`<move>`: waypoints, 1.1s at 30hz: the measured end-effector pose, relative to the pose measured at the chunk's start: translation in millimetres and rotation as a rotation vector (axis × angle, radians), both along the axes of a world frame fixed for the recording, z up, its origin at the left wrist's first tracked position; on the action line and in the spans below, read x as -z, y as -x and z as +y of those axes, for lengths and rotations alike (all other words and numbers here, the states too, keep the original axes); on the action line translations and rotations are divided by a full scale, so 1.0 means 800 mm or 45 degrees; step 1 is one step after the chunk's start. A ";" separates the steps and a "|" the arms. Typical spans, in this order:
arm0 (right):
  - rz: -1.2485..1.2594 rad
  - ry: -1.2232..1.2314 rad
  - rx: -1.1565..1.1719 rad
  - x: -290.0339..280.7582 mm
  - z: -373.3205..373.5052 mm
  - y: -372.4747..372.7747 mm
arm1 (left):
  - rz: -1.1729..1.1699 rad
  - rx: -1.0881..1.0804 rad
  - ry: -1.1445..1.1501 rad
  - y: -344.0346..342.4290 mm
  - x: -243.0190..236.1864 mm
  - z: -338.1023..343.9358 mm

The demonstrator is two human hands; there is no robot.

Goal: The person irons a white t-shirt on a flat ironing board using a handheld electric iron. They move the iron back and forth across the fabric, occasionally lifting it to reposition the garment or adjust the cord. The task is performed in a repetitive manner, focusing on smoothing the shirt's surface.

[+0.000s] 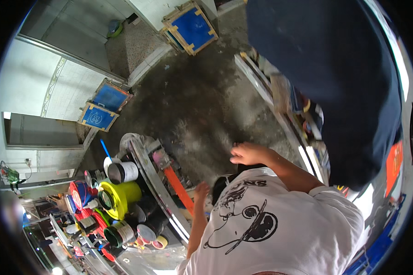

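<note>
My left hand hangs beside a long orange-red strip at the bench edge. It looks slightly blurred, its fingers loosely stretched out, with nothing seen in them. Farther right, my right hand is held out in front of my body above the dark floor. Its fingers are loosely bent and a little apart, and no object shows in them. Both forearms come out of my white T-shirt with a black cartoon print. Close to the strip, a pinkish stained piece lies by the bench rail.
Ink tubs stand crowded at left, among them a yellow-green bucket and a black-and-white jar. Blue screen frames lean against walls. A long rail runs along the right, beside a big dark navy cloth shape.
</note>
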State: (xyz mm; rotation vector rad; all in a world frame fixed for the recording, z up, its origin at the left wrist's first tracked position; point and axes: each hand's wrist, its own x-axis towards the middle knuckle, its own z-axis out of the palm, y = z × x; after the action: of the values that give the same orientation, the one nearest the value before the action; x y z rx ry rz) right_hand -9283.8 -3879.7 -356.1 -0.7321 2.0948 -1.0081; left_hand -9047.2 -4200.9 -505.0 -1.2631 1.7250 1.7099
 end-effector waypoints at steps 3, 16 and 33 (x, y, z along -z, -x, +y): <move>0.049 0.527 0.494 -0.091 -0.042 0.136 | -0.214 -0.580 0.053 0.026 0.016 -0.053; -0.477 0.530 1.335 -0.018 -0.078 0.436 | -0.469 0.736 0.097 0.563 0.065 -0.193; 1.135 2.467 0.633 -0.336 0.054 0.968 | 0.345 1.013 -0.294 1.619 -0.030 -0.099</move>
State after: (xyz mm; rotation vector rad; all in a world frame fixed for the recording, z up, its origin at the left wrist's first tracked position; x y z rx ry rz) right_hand -10058.5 -3836.4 -87.6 -1.6947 1.1028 -3.4971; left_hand -10342.1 -4280.3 -481.1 -0.1760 1.7607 1.5418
